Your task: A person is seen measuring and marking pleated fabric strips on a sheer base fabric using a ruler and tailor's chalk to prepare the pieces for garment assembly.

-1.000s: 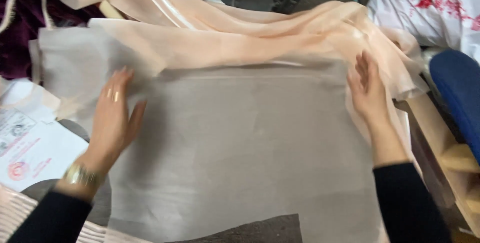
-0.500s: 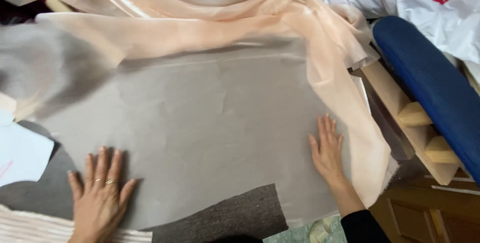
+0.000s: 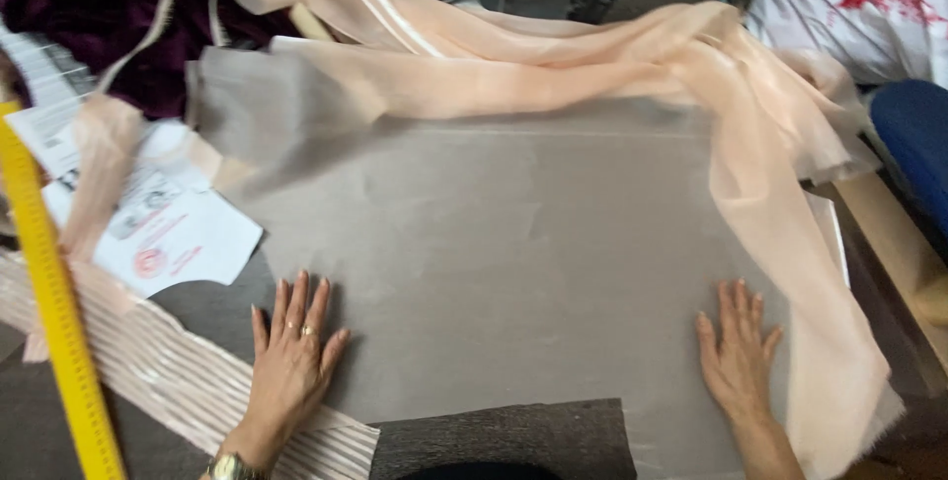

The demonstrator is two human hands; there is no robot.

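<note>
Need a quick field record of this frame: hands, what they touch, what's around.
left hand: flat, fingers spread, palm down on the near left edge of the grey sheet
right hand: flat, palm down on the grey sheet near its right edge
peach fabric: sheer, bunched along the sheet's far side and draped down its right edge
yellow ruler: at far left, running toward the camera
printed papers: left of the sheet
striped fabric: near left, beside the left hand
holding: neither hand grips anything

Left hand [image 3: 291, 347] and right hand [image 3: 736, 352] press flat on sheer grey fabric [image 3: 494, 243].
</note>
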